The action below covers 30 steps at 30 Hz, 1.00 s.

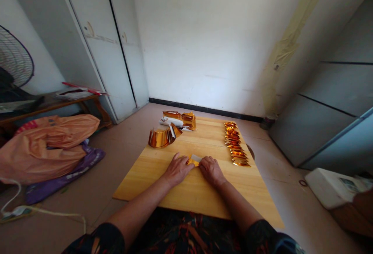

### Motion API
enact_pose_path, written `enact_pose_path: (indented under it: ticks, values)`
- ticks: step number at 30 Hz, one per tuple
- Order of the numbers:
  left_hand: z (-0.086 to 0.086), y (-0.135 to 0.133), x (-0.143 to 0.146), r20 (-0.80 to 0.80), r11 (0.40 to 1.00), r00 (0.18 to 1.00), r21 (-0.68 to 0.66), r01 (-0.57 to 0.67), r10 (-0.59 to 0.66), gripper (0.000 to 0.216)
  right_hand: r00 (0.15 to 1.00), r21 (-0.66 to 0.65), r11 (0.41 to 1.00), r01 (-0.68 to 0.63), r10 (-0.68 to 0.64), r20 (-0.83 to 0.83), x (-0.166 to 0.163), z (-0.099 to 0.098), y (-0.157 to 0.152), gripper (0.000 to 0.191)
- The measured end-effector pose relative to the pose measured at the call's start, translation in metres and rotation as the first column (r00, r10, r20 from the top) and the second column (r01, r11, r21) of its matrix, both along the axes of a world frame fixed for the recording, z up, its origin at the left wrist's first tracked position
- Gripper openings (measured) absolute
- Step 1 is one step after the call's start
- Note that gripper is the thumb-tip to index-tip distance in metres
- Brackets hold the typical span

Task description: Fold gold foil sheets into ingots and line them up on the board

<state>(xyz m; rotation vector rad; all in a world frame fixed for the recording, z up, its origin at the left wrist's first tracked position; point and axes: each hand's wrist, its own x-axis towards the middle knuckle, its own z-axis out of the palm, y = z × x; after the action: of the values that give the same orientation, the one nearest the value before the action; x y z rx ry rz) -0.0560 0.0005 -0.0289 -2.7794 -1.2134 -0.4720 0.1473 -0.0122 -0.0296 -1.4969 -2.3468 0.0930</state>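
Note:
A small sheet of gold foil paper (196,158) with a pale grey side showing lies on the wooden table between my hands. My left hand (178,168) pinches its left end, thumb pointing inward. On the opposite end, the fingers of my right hand (212,169) are closed and pressed down. A row of folded gold foil pieces (236,145) runs along the table's right side, overlapping one another. Curled gold foil sheets (159,138) stand at the left edge. Behind them lies a pile of gold foil paper (190,120) with a white wrapper (171,121).
The wooden table (192,195) reaches close to my body. Left on the floor are an orange bag (58,137), a purple bag (78,170) and a cable (58,212). A white box (330,188) stands at the right, near a grey cabinet (326,102).

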Motion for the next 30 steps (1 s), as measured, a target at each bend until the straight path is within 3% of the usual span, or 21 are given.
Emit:
enact_pose_path:
  ticks: [12,15,21,30]
  values:
    - [-0.007,0.000,-0.002,-0.006,1.000,1.000,0.026,0.013,-0.013,0.024,0.984,-0.060,0.990,0.126,-0.117,0.136,-0.009,0.004,0.017,0.019]
    - [-0.006,0.000,-0.002,-0.010,1.000,1.000,0.024,0.011,-0.010,0.022,0.991,-0.063,0.996,0.067,-0.059,0.119,-0.005,0.007,0.014,0.019]
    - [-0.005,-0.001,-0.001,0.020,1.000,1.000,0.022,0.004,-0.004,0.023,0.976,-0.019,0.982,-0.187,0.183,-0.118,0.016,0.008,0.000,0.016]
    - [-0.007,0.000,-0.002,0.011,0.999,1.000,0.043,0.011,-0.012,0.023,0.985,0.130,0.976,-0.174,0.173,0.021,0.009,-0.004,0.004,0.014]
